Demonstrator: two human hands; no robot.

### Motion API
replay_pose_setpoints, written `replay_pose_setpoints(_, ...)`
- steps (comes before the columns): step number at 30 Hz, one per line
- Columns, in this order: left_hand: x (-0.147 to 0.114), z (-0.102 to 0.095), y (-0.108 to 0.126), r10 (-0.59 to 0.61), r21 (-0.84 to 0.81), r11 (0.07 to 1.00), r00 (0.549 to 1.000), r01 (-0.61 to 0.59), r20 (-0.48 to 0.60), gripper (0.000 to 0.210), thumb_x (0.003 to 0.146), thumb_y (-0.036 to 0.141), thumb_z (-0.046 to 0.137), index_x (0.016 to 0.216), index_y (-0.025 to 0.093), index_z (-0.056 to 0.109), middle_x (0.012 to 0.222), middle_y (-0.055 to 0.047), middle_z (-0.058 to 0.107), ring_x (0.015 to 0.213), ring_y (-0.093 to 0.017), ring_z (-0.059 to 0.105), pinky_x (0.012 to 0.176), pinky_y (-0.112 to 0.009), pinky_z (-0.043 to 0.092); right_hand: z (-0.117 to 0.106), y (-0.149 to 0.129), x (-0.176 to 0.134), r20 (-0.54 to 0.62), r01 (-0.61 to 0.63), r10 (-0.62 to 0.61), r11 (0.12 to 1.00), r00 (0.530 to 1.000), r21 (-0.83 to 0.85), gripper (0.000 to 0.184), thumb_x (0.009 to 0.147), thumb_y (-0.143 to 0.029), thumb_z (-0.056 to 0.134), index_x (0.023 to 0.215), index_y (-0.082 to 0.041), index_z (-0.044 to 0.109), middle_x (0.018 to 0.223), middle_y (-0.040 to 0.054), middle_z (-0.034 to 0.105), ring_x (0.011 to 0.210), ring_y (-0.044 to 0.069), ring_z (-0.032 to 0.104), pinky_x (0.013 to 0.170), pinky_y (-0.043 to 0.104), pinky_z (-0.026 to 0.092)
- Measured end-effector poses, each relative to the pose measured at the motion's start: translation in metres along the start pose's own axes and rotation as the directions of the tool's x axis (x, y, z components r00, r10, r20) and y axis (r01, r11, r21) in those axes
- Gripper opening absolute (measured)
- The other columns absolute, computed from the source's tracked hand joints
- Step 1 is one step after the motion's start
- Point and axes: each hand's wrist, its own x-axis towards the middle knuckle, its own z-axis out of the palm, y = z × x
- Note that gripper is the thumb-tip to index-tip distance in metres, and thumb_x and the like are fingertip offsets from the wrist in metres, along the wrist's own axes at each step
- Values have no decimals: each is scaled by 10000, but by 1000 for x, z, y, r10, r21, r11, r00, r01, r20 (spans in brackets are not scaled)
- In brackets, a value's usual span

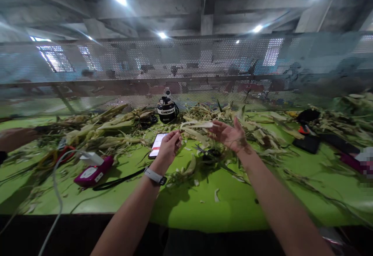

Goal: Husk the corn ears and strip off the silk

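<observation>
Left hand (170, 147) is curled nearly closed, fingertips pinching the left end of a pale husk strip (201, 125). Right hand (230, 134) is pretty open, thumb well off the fingers, which meet the strip's other end; can't tell if it's wedged between them. So the strip's up between my 2 hands, above the green table (175, 213). Left fingers cover its tip, and that hand blocks part of the phone (156, 142). Dark thing (211, 155) below: can't make it out. Someone else's hand (17, 138) is cut off at the left edge. Strip itself: long, thin, creamy, whitest toward the right end.
</observation>
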Motion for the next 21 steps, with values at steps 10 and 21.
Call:
replay_pose_setpoints(10, -1, 2, -5, 33, 84, 996, 999, -35, 18, 323, 581, 364, 761, 660, 154, 529, 529, 67, 473, 398, -10, 333, 381, -139, 230, 12, -5, 2, -255, -141, -136, 550, 957, -823, 167, 663, -318, 744, 714, -169, 688, 705, 41, 669, 633, 148, 585, 558, 243, 453)
replay_pose_setpoints(21, -5, 9, -13, 64, 221, 973, 998, -68, 24, 410, 569, 492, 754, 686, 150, 559, 506, 61, 487, 409, -27, 334, 402, -164, 224, 77, 41, 5, -123, -99, -2, 584, 992, -806, 406, 807, -290, 585, 1186, -151, 611, 687, 22, 666, 407, 91, 465, 443, 232, 394)
